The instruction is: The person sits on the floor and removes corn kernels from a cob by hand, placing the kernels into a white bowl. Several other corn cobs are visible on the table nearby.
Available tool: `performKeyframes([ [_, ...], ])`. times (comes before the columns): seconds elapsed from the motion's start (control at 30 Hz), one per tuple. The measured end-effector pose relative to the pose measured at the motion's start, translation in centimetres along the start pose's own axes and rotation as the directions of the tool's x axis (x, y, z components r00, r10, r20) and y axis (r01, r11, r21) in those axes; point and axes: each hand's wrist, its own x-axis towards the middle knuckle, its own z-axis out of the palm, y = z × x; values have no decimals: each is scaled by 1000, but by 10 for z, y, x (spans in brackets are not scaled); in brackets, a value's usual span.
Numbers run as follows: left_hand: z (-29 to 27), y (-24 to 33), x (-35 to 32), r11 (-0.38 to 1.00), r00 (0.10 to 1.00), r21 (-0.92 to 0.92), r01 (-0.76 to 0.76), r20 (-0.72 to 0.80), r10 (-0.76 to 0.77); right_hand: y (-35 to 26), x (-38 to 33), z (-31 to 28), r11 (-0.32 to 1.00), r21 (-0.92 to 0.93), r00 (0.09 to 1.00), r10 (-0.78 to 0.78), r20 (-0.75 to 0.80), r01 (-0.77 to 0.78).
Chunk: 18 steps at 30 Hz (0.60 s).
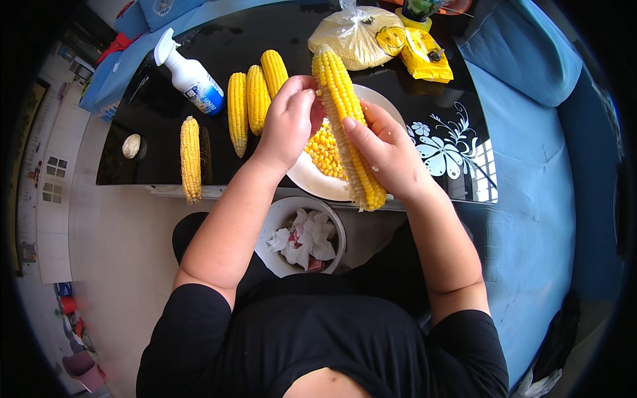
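Note:
A partly stripped ear of corn (337,83) slants over a white bowl (306,178), with bare strips along its left side. My right hand (391,149) wraps round its lower half, thumb lying across the front. Against the upper left side, my left hand (289,119) is closed, its curled fingers at the kernels; the fingertips are partly hidden. Loose yellow kernels (324,152) lie in the bowl beneath. To the left on the black table are three full ears, one of them this ear of corn (237,113), and a separate, thinner ear of corn (190,159).
A white and blue spray bottle (192,79) stands behind the ears. Farther back are a clear bag of pale grains (355,40) and a yellow packet (424,56). A waste bin (342,235) with crumpled tissues sits below the table edge. A blue sofa (524,166) borders the right.

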Motion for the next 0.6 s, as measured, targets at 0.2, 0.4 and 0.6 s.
performKeyframes([
  [0.2,3,3,-2,997,999,75,-30,13,29,2,0,1,999,-49,1000,-12,-14,11],
  [0.4,3,1,-1,995,999,98,-18,-36,21,2,-1,0,998,-69,1000,6,-3,-6],
  [0.6,-13,2,2,990,988,-139,29,152,-8,3,0,0,1000,-18,1000,-6,7,6],
])
